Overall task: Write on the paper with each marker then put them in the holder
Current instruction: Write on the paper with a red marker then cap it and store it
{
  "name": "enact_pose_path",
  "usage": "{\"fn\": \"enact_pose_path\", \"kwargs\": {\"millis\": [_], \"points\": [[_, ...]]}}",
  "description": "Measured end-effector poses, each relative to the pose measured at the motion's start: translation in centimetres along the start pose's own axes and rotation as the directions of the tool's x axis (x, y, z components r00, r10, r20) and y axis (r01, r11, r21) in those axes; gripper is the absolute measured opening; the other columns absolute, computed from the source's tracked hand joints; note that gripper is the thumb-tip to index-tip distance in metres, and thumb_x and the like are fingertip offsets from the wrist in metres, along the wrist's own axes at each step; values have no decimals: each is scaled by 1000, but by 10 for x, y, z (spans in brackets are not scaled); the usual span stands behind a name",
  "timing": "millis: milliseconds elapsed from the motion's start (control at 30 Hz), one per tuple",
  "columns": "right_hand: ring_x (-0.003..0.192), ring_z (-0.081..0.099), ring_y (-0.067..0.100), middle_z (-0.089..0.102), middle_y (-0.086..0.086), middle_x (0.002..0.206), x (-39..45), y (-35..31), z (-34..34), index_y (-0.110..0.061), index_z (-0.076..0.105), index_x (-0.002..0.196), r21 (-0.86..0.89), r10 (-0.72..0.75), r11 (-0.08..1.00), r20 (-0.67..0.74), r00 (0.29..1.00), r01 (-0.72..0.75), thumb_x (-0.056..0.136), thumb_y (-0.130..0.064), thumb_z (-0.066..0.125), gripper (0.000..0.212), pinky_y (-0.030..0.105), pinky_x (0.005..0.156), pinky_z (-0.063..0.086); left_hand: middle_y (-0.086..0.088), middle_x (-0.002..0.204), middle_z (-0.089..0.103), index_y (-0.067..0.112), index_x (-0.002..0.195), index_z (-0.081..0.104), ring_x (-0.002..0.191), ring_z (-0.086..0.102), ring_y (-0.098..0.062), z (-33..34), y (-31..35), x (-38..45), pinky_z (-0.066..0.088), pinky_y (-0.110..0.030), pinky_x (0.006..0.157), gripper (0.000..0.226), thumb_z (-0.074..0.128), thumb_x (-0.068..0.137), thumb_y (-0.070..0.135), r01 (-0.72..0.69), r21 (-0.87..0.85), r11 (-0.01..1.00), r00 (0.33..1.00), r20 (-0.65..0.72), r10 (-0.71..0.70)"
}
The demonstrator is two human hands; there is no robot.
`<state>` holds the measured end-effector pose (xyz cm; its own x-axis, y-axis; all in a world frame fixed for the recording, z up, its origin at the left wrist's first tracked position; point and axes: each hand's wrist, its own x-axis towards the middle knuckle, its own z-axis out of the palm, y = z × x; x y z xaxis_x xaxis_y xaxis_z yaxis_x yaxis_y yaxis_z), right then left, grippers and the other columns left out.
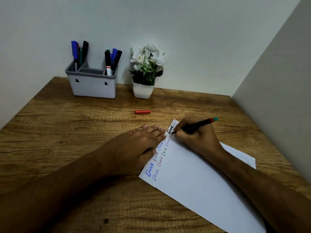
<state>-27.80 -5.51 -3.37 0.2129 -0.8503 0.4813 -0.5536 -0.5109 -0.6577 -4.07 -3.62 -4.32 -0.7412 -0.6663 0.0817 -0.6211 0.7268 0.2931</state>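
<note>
At the far left of the table (50, 115) stands the grey holder (94, 84), close to the wall, with capped markers upright in its left and right compartments and the middle one showing nothing; these markers look already dealt with. Just to its right sits a small white pot of white flowers (146, 69). In front of the pot, well apart from everything, a red cap (142, 111) lies on its side on the bare wood. Nearer the person, the left hand (134, 145) lies flat, fingers straight and together, pressing down the left edge of the paper (193, 179), which runs at a slant and carries two rows of a repeated word in blue, red and black ink along that edge. The right hand (193, 137) rests on the paper's far corner, its grip closed around the marker (195, 126), fingers pinching low on the black barrel, tip touching the sheet beside a bold black word, the red and teal end pointing away to the right. The marker should handle as a light, stiff, smooth stick, easy to take near the tip for writing or mid-barrel for carrying; the thin sheet would likely slide or curl unless pinned. The loose cap probably needs to go back on first.
</note>
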Motion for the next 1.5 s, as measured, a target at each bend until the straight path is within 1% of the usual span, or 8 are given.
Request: {"fn": "enact_pose_path", "kwargs": {"millis": [233, 467, 633, 800, 1033, 1133, 1367, 1500], "points": [[58, 59, 6, 68, 1, 63, 2, 3, 1, -7, 74, 69, 19, 50, 999, -21, 999, -50, 71, -7, 67, 8, 21, 56, 44, 8, 164, 12, 22, 156, 23, 151, 0, -3, 0, 1, 0, -1, -24, 123, 59, 26, 100, 39, -4, -14, 1000, 1000, -10, 4], [59, 62, 23, 67, 6, 64, 1, 6, 1, -8, 73, 69, -17, 43, 999, -45, 998, -44, 71, -9, 67, 6, 36, 55, 47, 6, 164, 11, 21, 156, 22, 151, 0, -5, -1, 1, 0, -2, -25, 122, 58, 26, 100, 38, -10, -11, 1000, 1000, -9, 10], [55, 58, 12, 67, 3, 63, 2, 4, 2, -8, 72, 69, -6, 76, 997, -37, 996, -77, 71, -9, 67, 6, 28, 54, 45, 6, 164, 12, 22, 156, 23, 151, 0, -4, 0, -1, 1, -1, -25, 123, 58, 26, 101, 38, -14, 1, 1000, 1000, -10, 14], [53, 56, 14, 65, 6, 59, 2, 3, 2, -7, 69, 65, 5, 83, 997, -48, 995, -83, 70, -8, 67, 5, 29, 53, 43, 6, 164, 11, 21, 156, 22, 151, 0, -5, -1, 0, 1, -4, -22, 121, 55, 30, 104, 35, -14, 4, 1000, 1000, -14, 14], [53, 58, 5, 67, -5, 62, 2, 4, 2, -11, 75, 72, 53, 121, 991, -23, 992, -120, 71, -12, 68, 7, 26, 54, 45, 7, 164, 12, 22, 156, 23, 151, 2, -4, 0, -1, 0, -6, -19, 119, 53, 34, 105, 32, -13, -2, 1000, 999, -43, 13], [53, 59, 7, 68, -5, 63, 2, 5, 1, -10, 75, 72, 64, 126, 990, -32, 991, -124, 71, -16, 66, 11, 26, 53, 46, 7, 164, 13, 22, 156, 24, 151, 2, -4, 2, -2, 2, -3, -22, 121, 53, 35, 104, 32, -22, -6, 1000, 999, -50, 22], [45, 56, 16, 65, 0, 55, 4, 2, 0, -5, 73, 70, 179, 220, 962, -59, 974, -206, 79, 7, 64, 18, 30, 49, 45, 5, 163, 20, 21, 155, 29, 151, 8, -6, 5, -5, 2, 7, -29, 124, 56, 32, 101, 36, -32, 1, 999, 997, -69, 32], [47, 56, 16, 64, 2, 54, 8, -2, 0, -2, 73, 72, 251, 316, 921, -35, 948, -297, 85, 5, 63, 18, 31, 54, 45, 7, 162, 24, 22, 154, 32, 150, 12, -4, 2, -6, 3, 9, -27, 124, 55, 41, 101, 35, -36, -31, 999, 995, -91, 33]]}}
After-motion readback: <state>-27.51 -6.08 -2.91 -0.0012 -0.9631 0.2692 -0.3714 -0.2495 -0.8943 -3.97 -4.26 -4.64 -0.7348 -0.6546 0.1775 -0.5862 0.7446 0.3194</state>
